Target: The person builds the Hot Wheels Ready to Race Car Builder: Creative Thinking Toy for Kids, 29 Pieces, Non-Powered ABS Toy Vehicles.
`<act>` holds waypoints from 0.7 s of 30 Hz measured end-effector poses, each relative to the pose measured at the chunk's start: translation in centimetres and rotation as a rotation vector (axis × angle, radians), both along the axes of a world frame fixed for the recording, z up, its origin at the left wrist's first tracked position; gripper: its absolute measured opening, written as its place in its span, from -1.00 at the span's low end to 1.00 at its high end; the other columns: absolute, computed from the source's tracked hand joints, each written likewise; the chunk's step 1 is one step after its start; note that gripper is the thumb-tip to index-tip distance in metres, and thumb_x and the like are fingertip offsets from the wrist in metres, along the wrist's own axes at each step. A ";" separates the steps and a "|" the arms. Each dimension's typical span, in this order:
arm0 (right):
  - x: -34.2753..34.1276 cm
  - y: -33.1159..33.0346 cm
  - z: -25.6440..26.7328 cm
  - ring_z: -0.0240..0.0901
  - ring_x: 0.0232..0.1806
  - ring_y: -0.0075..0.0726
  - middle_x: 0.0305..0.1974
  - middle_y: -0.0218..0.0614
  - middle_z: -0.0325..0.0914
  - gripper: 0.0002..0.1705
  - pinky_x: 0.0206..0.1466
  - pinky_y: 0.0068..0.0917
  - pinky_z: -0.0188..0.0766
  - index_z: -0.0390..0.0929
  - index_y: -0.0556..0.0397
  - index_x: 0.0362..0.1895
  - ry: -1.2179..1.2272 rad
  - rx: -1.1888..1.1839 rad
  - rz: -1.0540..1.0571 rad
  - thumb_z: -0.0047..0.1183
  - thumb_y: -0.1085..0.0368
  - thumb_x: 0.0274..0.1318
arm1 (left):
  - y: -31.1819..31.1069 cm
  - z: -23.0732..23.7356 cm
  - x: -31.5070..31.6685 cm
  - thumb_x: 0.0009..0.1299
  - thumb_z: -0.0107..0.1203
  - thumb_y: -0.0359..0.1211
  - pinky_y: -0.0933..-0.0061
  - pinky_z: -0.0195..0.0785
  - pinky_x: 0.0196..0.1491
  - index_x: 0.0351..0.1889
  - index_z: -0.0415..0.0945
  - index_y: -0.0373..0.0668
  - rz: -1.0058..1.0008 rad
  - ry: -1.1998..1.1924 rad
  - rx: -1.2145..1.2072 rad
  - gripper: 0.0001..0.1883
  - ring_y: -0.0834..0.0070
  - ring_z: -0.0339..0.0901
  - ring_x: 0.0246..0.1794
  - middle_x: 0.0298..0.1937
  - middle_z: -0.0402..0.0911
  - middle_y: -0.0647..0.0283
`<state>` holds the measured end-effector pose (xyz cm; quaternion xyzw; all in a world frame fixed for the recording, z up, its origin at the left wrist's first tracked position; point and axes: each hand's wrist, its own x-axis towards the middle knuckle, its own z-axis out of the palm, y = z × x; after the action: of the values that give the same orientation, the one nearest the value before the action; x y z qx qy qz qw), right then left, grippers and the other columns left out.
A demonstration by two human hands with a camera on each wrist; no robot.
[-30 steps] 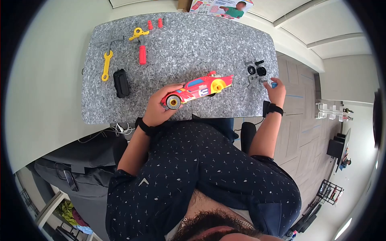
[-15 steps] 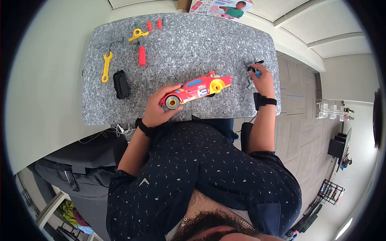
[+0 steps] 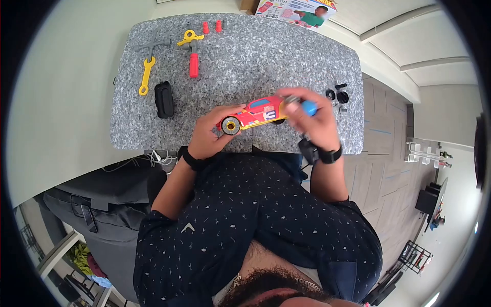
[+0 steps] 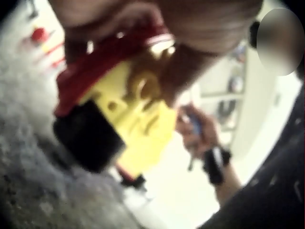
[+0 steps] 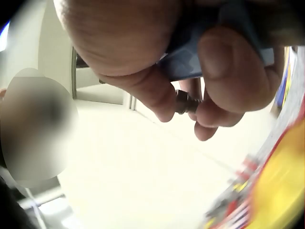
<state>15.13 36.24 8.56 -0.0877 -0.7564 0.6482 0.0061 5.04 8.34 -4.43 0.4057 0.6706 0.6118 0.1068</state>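
My left hand [image 3: 208, 134] grips the front end of a red and yellow toy car [image 3: 261, 113], fingers over the top and thumb below, beside the front wheel [image 3: 230, 126]. The car's yellow underside [image 4: 143, 124] faces the left wrist camera, with a black wheel [image 4: 90, 136]. At the car's rear, my right hand [image 3: 318, 123] holds a blue object [image 3: 309, 107]. In the right wrist view a small dark piece [image 5: 187, 102] is pinched between thumb and fingertips, below the blue object [image 5: 183, 64] in the same hand. Whether the piece touches the car cannot be told.
Black wheels [image 3: 342, 97] and small grey parts lie at the right. On the left are a yellow wrench [image 3: 147, 77], a red-handled hammer [image 3: 194, 65] and a black case [image 3: 164, 100]. Red pieces [image 3: 205, 27] stand at the back, before a printed box [image 3: 296, 11].
My right hand has moved from the small parts at the right to the car's rear, bringing the blue object and a small piece. My left hand still holds the car; the head view has shifted slightly.
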 end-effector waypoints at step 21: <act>0.2 -6.3 -1.3 0.61 0.08 -0.31 0.04 -0.20 0.66 -0.65 0.23 -0.24 0.52 0.57 0.16 0.34 0.376 -0.384 0.200 0.16 0.38 0.58 | 0.2 0.7 1.2 0.35 0.37 -0.57 0.15 0.56 0.44 0.44 0.65 -0.11 0.006 0.023 -0.011 -0.37 0.08 0.73 0.38 0.37 0.76 0.10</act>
<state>15.32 29.96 7.30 0.1098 -0.6103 0.7818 0.0657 6.24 8.53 -3.76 0.4100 0.6766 0.6036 0.0995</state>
